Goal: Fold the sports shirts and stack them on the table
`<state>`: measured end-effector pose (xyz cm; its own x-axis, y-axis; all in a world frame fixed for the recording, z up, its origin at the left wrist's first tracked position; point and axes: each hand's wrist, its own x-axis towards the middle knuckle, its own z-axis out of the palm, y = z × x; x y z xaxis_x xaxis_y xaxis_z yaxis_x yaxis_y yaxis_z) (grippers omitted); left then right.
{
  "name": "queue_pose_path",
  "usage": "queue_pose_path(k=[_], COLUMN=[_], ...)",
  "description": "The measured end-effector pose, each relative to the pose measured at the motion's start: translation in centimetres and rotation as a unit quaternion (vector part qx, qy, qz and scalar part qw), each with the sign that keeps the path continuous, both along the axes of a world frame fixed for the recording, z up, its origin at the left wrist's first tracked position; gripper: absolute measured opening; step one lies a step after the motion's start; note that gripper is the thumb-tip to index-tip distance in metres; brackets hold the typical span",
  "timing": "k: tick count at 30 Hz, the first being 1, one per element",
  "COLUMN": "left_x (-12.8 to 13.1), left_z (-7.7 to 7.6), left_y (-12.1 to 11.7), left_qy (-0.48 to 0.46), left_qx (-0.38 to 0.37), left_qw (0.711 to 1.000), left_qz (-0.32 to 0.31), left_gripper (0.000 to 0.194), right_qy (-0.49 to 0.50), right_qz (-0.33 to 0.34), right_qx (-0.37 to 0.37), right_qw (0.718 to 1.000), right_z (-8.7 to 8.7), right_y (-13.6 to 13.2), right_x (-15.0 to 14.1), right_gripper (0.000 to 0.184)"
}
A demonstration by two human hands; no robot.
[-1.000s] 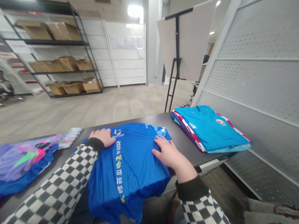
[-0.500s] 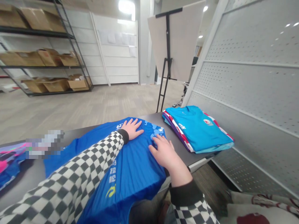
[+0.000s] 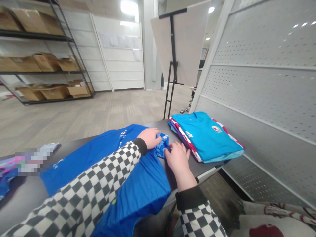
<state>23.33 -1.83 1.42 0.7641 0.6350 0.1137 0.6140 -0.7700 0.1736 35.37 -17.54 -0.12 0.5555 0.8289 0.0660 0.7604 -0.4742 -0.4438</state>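
Note:
A royal-blue shirt with white and yellow print lies spread on the dark table and hangs over its near edge. My left hand reaches across it and pinches the patterned right sleeve end. My right hand grips the same bunched sleeve from the near side. Both arms wear black-and-white checked sleeves.
A stack of folded shirts, turquoise on top, sits at the table's right end against a grey perforated panel. More colourful clothes lie far left. A black stand with a board and shelves of cardboard boxes stand behind.
My left hand slid right across the shirt to the sleeve. Both hands went from lying flat to gripping the bunched sleeve end. The shirt now lies more spread out to the left.

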Motion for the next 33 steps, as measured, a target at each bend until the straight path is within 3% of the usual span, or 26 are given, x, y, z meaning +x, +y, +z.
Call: queue_pose_path(k=[3,6,10,13,15,17,19,20,22,25,27,30,31,33], left_x=[1.4,1.2,0.5,0.4,0.5,0.5,0.6,0.6,0.7,0.7,0.7,0.7,0.6,0.4], left_z=[-1.8,-2.9,-2.9,-2.6,-2.5,-2.2,-1.7,-1.5,-1.1,-0.9,-0.8,-0.4,-0.2,0.0], left_y=[-1.7,-2.1,-1.7,-1.7,-2.0,-2.5,-3.0,-3.2,-3.5,-3.4,-3.3,-3.3,-3.3,-3.3], left_qy=[0.017,0.010,0.028,0.040,0.039,0.034,0.029,0.027,0.020,0.008,0.011,0.036,0.040,0.028], left_qx=[-0.038,-0.041,-0.040,-0.046,-0.049,-0.034,0.001,0.020,0.050,0.071,0.067,0.044,0.042,0.053], left_qw=[0.999,0.999,0.999,0.998,0.998,0.999,0.999,0.998,0.996,0.997,0.997,0.998,0.998,0.998], left_qz=[0.001,0.003,-0.013,-0.025,-0.027,-0.012,0.035,0.057,0.067,-0.001,-0.030,-0.010,-0.001,-0.004], left_gripper=[0.069,0.070,0.069,0.074,0.077,0.077,0.075,0.070,0.055,0.045,0.049,0.040,0.036,0.035], right_qy=[0.033,0.127,0.314,0.348,0.396,0.468,0.524,0.541,0.559,0.543,0.513,0.505,0.526,0.594], right_qz=[0.010,0.032,0.073,0.082,0.074,0.045,-0.017,-0.052,-0.103,-0.121,-0.129,-0.145,-0.140,-0.110], right_qx=[0.038,0.105,0.194,0.257,0.324,0.397,0.429,0.423,0.394,0.387,0.384,0.319,0.286,0.234], right_qw=[0.999,0.986,0.927,0.898,0.856,0.788,0.736,0.725,0.722,0.735,0.756,0.789,0.789,0.762], right_z=[-0.1,-0.8,-1.8,-1.8,-1.4,-1.0,-0.9,-1.0,-1.3,-1.6,-1.4,-0.5,-0.1,0.7], right_y=[-0.1,0.2,1.4,1.9,1.9,1.6,1.5,1.6,1.8,2.2,2.3,1.9,1.6,0.9], right_x=[0.4,1.0,1.3,1.4,1.6,1.9,2.0,2.0,1.9,1.5,1.2,0.7,0.5,0.2], right_gripper=[0.015,0.013,0.042,0.057,0.059,0.056,0.052,0.049,0.044,0.038,0.036,0.042,0.045,0.047])
